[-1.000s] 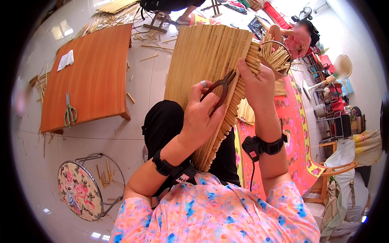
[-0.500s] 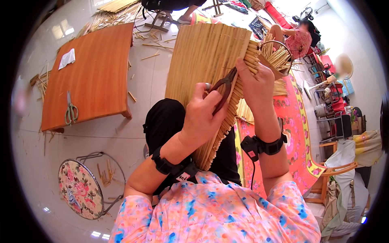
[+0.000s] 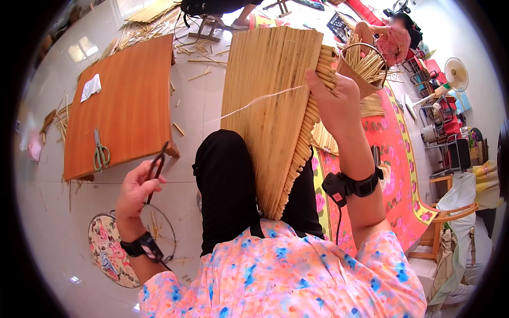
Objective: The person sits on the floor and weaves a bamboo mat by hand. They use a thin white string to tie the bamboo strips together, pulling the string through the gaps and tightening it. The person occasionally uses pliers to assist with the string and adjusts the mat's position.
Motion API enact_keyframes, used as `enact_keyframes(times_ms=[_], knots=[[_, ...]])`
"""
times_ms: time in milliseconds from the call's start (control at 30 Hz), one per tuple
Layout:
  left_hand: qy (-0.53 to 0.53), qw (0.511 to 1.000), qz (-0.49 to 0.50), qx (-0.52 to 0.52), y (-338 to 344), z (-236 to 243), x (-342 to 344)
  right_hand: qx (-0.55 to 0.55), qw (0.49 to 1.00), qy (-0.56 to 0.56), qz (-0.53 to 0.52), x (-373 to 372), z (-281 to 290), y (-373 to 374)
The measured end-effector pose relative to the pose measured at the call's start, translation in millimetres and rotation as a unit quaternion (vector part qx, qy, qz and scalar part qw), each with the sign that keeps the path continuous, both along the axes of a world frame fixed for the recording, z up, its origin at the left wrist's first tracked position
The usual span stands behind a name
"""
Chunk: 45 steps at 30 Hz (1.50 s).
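Observation:
A stiff panel of straw-coloured stalks [image 3: 270,79], bound side by side, rests slanted across my lap. My right hand [image 3: 339,100] is closed on its right edge, thumb on the face and fingers around the folded stalk ends. Out to the left, away from the panel, my left hand [image 3: 139,188] is closed around dark metal pliers [image 3: 158,167] with their tip upward. A pale thread [image 3: 254,102] runs from beside my right thumb across the panel toward the lower left. Its far end fades out, and whether it reaches the pliers is not visible.
To the left stands an orange wooden table [image 3: 127,100] with scissors [image 3: 99,151] and a white tissue [image 3: 91,87]. A flowered folding stool [image 3: 111,249] lies below it. Beyond my right hand is a basket [image 3: 366,66] of stalks; a person [image 3: 395,42] sits behind it.
My left hand, with the pliers, has swung from the panel's right edge far out to the left. The pale thread now shows across the panel. My right hand keeps its grip.

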<state>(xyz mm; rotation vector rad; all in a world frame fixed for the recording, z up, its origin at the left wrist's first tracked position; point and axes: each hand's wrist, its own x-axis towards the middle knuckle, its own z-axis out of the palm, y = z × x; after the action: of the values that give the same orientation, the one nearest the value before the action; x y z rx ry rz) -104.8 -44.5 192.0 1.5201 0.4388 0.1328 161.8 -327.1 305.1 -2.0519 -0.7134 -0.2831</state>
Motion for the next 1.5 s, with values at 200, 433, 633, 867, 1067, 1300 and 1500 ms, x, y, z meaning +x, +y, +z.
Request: enact_keyframes(times_ms=[200,433,633,867,1067,1300,1500], knots=[[0.219,0.928,0.108,0.280,140,-185,-20,-0.041,0.997,-0.061,-0.023,8,-4,-9],[0.287,0.738,0.229,0.566,135,-210,62,-0.009,0.997,-0.073,-0.011,-7,-2,-1],[0.269,0.699,0.242,0.617,136,-202,112,0.004,0.998,-0.051,-0.021,-12,-3,1],[-0.251,0.923,0.040,0.289,-35,15,188,-0.004,0.999,-0.046,-0.020,-20,3,9],[-0.348,0.900,0.003,0.263,-132,74,183,-0.029,0.999,-0.034,-0.019,-26,8,13],[-0.261,0.949,-0.090,0.151,-118,76,177,-0.071,0.997,-0.014,-0.005,-21,9,10],[-0.236,0.963,0.127,0.014,3,65,82,-0.015,1.000,-0.025,-0.004,-11,-2,0]])
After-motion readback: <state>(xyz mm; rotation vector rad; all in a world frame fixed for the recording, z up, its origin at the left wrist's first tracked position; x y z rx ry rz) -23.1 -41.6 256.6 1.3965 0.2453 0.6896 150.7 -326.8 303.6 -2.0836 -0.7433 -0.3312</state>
